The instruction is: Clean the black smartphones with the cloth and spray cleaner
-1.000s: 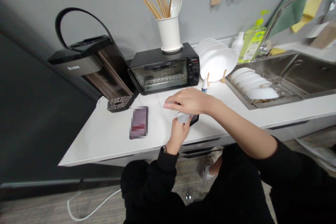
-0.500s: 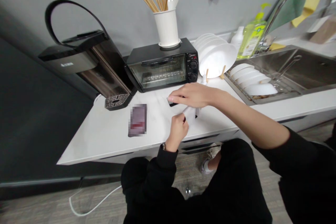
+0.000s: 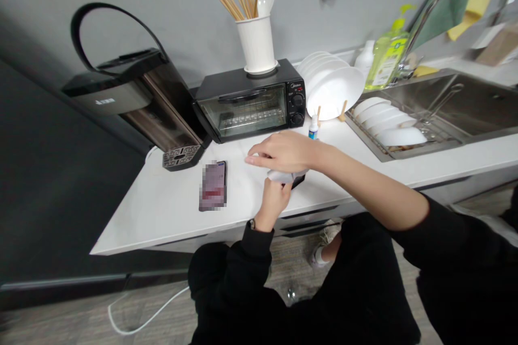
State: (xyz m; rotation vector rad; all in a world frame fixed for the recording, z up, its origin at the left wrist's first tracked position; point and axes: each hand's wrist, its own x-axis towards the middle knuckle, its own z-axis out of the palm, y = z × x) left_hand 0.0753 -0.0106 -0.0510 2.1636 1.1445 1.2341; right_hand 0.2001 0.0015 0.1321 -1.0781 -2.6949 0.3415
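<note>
Near the counter's front edge, my left hand [image 3: 275, 198] is closed on a pale grey-white thing [image 3: 279, 176]; its kind is unclear. My right hand [image 3: 285, 151] reaches across above it, palm down, fingers stretched to the left with a gap between thumb and forefinger. Whatever lies beneath the right palm is hidden. Part of a dark flat thing [image 3: 298, 180] shows below the right wrist, beside the pale thing. Behind that wrist stands a small white bottle with a blue label [image 3: 313, 128]. To the left, a phone [image 3: 213, 186] lies on the white counter [image 3: 162, 210].
A toaster oven [image 3: 246, 105] carries a white utensil holder [image 3: 256, 43] with chopsticks and a spoon. The dark drink machine [image 3: 162, 102] stands at left. White plates [image 3: 334, 89] are racked at right, next to bowls [image 3: 388, 121], the sink [image 3: 465, 113] and green soap bottle [image 3: 386, 59].
My right hand has shifted slightly left and toward me, over my left hand. The dark flat thing that showed at its fingertips now shows below the wrist. The bottle's blue label has come into view.
</note>
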